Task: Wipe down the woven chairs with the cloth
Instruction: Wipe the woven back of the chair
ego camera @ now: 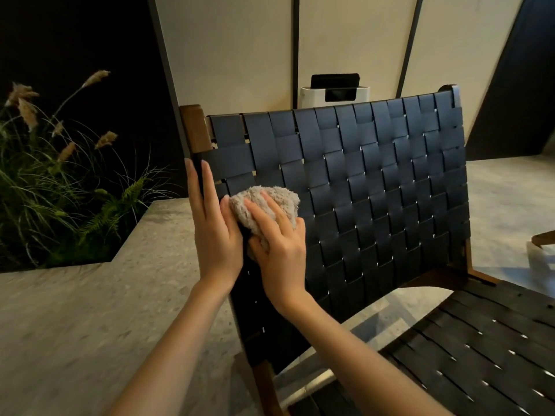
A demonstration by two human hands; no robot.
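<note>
Against the woven chair back (pixel 375 181), your right hand (pixel 279 250) grips a bunched beige cloth (pixel 270 196). Your left hand (pixel 216 235) rests flat, fingers straight, on its left edge.

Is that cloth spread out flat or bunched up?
Bunched up: the cloth sits as a rounded wad under the right hand, pressed against the woven chair back.

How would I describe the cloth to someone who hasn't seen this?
Find the black woven chair back in the middle of the view, then look to its left edge, below the wooden post. There the right hand presses a bunched cloth against the straps; it is the only pale, fluffy thing on the dark weave.
</note>
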